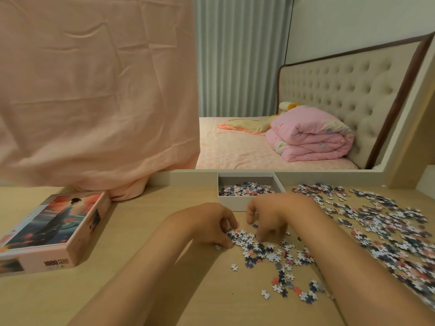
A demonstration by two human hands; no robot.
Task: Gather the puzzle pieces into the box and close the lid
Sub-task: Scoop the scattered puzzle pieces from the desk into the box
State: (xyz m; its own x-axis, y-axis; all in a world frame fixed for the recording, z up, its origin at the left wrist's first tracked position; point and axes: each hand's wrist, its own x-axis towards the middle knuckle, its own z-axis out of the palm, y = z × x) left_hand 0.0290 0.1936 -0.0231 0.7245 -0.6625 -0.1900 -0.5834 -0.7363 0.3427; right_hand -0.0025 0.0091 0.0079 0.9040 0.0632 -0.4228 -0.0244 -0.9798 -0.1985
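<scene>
Desk (164, 290): pale wood, bed (235, 149) behind.
Lid (54, 227): well left of my fingers, picture up.
Left hand (211, 222): fingers (229, 225) curled, pinching a clump of puzzle pieces (244, 238).
Box (231, 203): just beyond both hands, pieces inside.
Right hand (270, 215): fingers bent down beside the clump, blurred; grip unclear.

Counter (164, 290): box (250, 203) at upper centre holding pieces; lid (51, 231) at left; loose puzzle pieces (376, 231) spread right; bed (235, 149) behind.
</scene>
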